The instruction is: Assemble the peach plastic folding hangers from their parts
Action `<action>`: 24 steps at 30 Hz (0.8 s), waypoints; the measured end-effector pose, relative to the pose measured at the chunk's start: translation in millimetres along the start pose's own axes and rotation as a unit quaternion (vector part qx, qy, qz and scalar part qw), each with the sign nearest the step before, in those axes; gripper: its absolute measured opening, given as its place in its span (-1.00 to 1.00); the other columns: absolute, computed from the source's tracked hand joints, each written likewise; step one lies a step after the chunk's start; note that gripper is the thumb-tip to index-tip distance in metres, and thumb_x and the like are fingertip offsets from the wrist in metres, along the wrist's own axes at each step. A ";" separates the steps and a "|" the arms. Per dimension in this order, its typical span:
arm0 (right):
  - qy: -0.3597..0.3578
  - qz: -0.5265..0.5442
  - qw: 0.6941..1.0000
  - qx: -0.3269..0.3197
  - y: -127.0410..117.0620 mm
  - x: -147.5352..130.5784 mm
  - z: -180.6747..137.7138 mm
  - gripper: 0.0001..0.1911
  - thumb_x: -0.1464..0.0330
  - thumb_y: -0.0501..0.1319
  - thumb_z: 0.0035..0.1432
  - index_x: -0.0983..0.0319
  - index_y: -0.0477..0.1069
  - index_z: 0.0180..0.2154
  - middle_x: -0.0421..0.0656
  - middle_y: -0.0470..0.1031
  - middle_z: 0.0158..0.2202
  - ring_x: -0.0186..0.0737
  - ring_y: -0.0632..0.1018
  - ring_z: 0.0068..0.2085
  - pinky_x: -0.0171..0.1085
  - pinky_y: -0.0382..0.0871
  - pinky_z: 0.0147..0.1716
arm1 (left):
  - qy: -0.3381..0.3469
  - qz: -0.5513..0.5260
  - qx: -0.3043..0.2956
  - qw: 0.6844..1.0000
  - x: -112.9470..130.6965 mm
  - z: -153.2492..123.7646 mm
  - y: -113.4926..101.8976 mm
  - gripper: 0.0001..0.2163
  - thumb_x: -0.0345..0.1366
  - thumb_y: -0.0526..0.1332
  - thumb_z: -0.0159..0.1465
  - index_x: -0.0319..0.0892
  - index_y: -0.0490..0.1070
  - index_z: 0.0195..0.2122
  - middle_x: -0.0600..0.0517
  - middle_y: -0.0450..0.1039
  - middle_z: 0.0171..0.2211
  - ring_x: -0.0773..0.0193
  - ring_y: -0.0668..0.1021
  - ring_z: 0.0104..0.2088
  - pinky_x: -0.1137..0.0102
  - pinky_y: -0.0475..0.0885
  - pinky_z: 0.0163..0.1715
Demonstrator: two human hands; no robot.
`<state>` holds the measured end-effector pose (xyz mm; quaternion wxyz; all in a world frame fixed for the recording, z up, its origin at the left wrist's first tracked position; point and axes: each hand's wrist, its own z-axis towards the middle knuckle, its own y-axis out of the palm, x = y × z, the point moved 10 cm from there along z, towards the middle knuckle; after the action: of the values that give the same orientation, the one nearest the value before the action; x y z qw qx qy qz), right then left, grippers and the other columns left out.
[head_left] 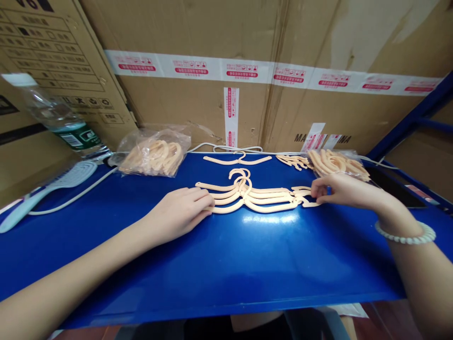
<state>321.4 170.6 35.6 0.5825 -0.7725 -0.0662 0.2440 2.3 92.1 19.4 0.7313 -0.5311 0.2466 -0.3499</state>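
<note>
Several beige plastic clothes hangers (pixel 271 208) lie in an overlapping row on the blue table, hooks pointing to the back. My left hand (pixel 180 211) is closed over their left ends, with its fingertips bent down on them. At the right ends sit small beige hooked end pieces (pixel 308 204). My right hand (pixel 341 191) pinches one of these between thumb and fingers, partly hiding it. Behind the row lies a single hanger (pixel 221 162). A small pile of loose hooked pieces (pixel 290 161) rests to the right of it.
Clear bags of beige parts stand at back left (pixel 155 158) and back right (pixel 338 160). A water bottle (pixel 71 127), a pale hairbrush (pixel 71 177) and a white cable (pixel 76 200) are at the left. Cardboard boxes (pixel 191 28) wall the back; a dark flat object (pixel 396 189) lies right.
</note>
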 end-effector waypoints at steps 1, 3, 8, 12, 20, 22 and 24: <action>-0.003 -0.008 1.000 0.011 -1.6 -0.6 0.3 -0.87 0.29 0.29 0.01 0.17 0.59 -0.39 -0.13 0.62 -0.43 -0.10 0.59 -0.39 -0.22 0.37 -0.42 | -0.002 0.007 0.002 1.000 0.2 0.3 -1.0 -0.81 -0.33 0.04 0.48 -0.15 0.41 -0.24 0.00 0.49 -0.29 0.18 0.52 -0.29 0.34 0.36 -0.32; -0.020 -0.021 0.999 0.043 -4.2 -7.1 1.9 -0.83 0.25 0.27 0.07 0.18 0.59 -0.35 -0.11 0.62 -0.40 -0.10 0.58 -0.39 -0.20 0.40 -0.40 | -0.008 0.015 0.010 1.000 1.1 1.2 -4.4 -0.81 -0.32 0.04 0.48 -0.16 0.42 -0.23 -0.02 0.50 -0.26 0.17 0.53 -0.27 0.34 0.39 -0.31; -0.114 -0.021 0.972 0.206 -6.3 -59.4 0.8 -0.60 0.17 0.12 0.32 0.22 0.52 0.03 0.06 0.61 -0.06 0.10 0.59 -0.05 0.04 0.48 -0.04 | -0.052 0.017 0.025 0.998 -0.7 1.6 -7.6 -0.77 -0.23 0.08 0.45 -0.20 0.44 -0.03 -0.18 0.49 -0.03 0.01 0.54 -0.07 0.20 0.51 -0.14; -0.152 -0.057 0.973 0.163 35.3 -102.2 5.0 -0.35 0.07 0.08 0.39 0.32 0.24 0.34 0.19 0.38 0.26 0.20 0.43 0.25 0.14 0.38 0.20 | -0.118 0.019 -0.024 0.992 -14.6 -6.2 15.4 -0.54 -0.10 0.05 0.48 -0.18 0.27 0.32 -0.30 0.22 0.34 -0.30 0.30 0.32 -0.14 0.41 0.14; -0.147 -0.120 0.973 0.132 68.0 -109.6 9.0 -0.38 0.17 -0.08 0.48 0.31 0.06 0.43 0.18 0.13 0.43 0.26 0.18 0.42 0.33 0.17 0.30 | -0.164 -0.029 -0.037 0.985 -33.9 -14.8 42.3 -0.43 0.01 -0.04 0.51 -0.17 0.08 0.45 -0.32 -0.01 0.45 -0.29 0.12 0.43 -0.20 0.24 0.30; -0.144 -0.115 0.974 0.128 67.7 -105.7 10.1 -0.38 0.18 -0.09 0.48 0.34 0.09 0.42 0.21 0.14 0.42 0.27 0.18 0.41 0.33 0.18 0.30 | -0.161 -0.039 -0.035 0.985 -33.5 -13.1 43.3 -0.44 -0.02 -0.06 0.52 -0.17 0.07 0.45 -0.30 -0.03 0.46 -0.25 0.12 0.43 -0.17 0.23 0.31; -0.141 -0.111 0.975 0.129 65.6 -102.0 11.4 -0.39 0.20 -0.09 0.48 0.35 0.12 0.41 0.22 0.15 0.41 0.28 0.19 0.41 0.32 0.19 0.30 | -0.155 -0.046 -0.033 0.986 -31.5 -10.7 43.9 -0.46 -0.06 -0.08 0.53 -0.16 0.05 0.46 -0.28 -0.05 0.46 -0.20 0.13 0.43 -0.14 0.23 0.32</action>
<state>215.3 120.6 2.6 0.6855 -0.6363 -0.2011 0.2911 -14.5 118.4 -26.0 0.7257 -0.6137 0.1176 -0.2880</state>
